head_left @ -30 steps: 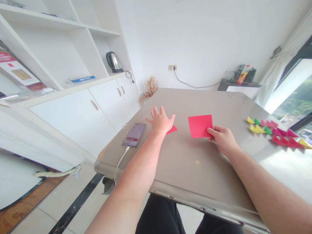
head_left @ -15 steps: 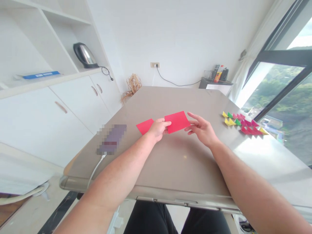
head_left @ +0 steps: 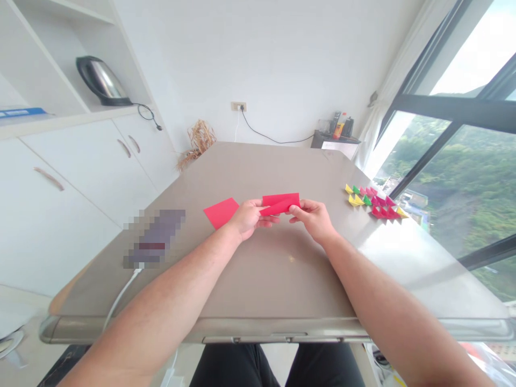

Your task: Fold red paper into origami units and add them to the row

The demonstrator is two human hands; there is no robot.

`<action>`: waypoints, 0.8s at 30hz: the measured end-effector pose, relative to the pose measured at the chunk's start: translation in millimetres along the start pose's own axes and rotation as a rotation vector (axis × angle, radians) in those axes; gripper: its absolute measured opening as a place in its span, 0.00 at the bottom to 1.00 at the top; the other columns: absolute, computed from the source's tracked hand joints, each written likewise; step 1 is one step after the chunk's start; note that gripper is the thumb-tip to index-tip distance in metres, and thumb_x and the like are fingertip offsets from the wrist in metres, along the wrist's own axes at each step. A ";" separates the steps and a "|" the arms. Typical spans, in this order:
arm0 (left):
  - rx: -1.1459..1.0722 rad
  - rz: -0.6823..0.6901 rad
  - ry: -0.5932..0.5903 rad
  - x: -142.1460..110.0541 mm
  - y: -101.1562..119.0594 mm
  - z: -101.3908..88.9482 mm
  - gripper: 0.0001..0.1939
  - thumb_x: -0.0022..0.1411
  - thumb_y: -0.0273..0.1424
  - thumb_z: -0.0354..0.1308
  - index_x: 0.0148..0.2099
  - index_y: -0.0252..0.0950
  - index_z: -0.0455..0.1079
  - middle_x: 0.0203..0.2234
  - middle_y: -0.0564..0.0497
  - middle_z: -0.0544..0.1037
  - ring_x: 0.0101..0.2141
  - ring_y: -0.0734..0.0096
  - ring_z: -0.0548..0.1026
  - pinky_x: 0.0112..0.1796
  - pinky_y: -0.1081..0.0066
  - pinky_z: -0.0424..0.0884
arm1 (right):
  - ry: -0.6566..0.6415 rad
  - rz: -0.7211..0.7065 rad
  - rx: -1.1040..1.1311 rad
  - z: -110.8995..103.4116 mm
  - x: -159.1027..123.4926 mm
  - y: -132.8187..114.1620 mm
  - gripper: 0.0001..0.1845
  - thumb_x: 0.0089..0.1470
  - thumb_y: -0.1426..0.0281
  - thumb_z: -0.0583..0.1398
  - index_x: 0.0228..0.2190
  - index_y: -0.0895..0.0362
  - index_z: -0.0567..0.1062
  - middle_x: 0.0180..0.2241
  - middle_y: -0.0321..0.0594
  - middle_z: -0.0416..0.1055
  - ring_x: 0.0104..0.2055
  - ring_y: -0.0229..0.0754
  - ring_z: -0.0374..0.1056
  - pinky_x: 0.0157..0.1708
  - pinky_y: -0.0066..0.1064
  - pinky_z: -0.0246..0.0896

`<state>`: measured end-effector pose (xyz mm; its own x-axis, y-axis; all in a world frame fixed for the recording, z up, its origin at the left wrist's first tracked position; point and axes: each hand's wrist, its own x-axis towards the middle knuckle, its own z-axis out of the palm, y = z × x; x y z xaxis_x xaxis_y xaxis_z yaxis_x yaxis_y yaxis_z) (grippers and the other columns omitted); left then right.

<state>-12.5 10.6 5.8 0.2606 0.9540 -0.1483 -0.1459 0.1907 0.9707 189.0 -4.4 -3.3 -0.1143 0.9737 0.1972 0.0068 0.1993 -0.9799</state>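
Above the middle of the table, a sheet of red paper (head_left: pixel 281 200) is held between both hands, its near edge bent up and over toward the far edge. My left hand (head_left: pixel 247 217) grips its left end, some fingers beneath it. At the right end my right hand (head_left: pixel 312 217) pinches the paper, thumb on the near side. A second red sheet (head_left: pixel 221 211) lies flat on the table just left of my left hand, partly covered by that hand.
Rows of small folded paper boats (head_left: pixel 374 204) in yellow, green, pink and red stand at the table's right. A blurred dark device (head_left: pixel 157 236) with a white cable (head_left: pixel 121 295) lies at left. The grey table (head_left: pixel 278 279) has a raised front edge.
My right hand has closed on the right end of the red paper, which was flat and is now bent over. The view has turned to the right.
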 end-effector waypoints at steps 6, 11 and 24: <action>-0.013 0.012 -0.016 3.2 -5.0 -0.2 0.15 0.54 0.26 0.63 0.45 0.33 0.79 0.37 0.39 0.84 0.32 0.61 0.83 0.30 0.69 0.74 | 0.105 0.025 0.123 3.5 -0.2 -2.2 0.14 0.46 0.59 0.70 0.29 0.55 0.78 0.32 0.40 0.78 0.39 0.44 0.75 0.36 0.34 0.74; -0.087 0.069 0.008 -0.1 -5.0 6.0 0.16 0.59 0.38 0.63 0.45 0.32 0.77 0.40 0.38 0.83 0.33 0.59 0.82 0.30 0.67 0.76 | 0.179 0.052 0.140 3.8 0.7 -5.2 0.12 0.46 0.62 0.69 0.27 0.55 0.75 0.30 0.39 0.77 0.36 0.43 0.75 0.34 0.34 0.73; 0.043 0.315 0.307 -2.6 -3.9 14.2 0.13 0.48 0.39 0.71 0.30 0.35 0.77 0.29 0.49 0.79 0.35 0.64 0.77 0.35 0.68 0.76 | 0.199 0.061 0.104 6.6 -1.2 -4.9 0.11 0.46 0.64 0.69 0.29 0.56 0.76 0.31 0.39 0.77 0.37 0.44 0.75 0.34 0.34 0.72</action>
<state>1.0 4.0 5.1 -0.0871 0.9897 0.1136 -0.1316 -0.1244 0.9835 182.5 -7.3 1.1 0.0817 0.9882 0.1297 -0.0960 0.1373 -0.9859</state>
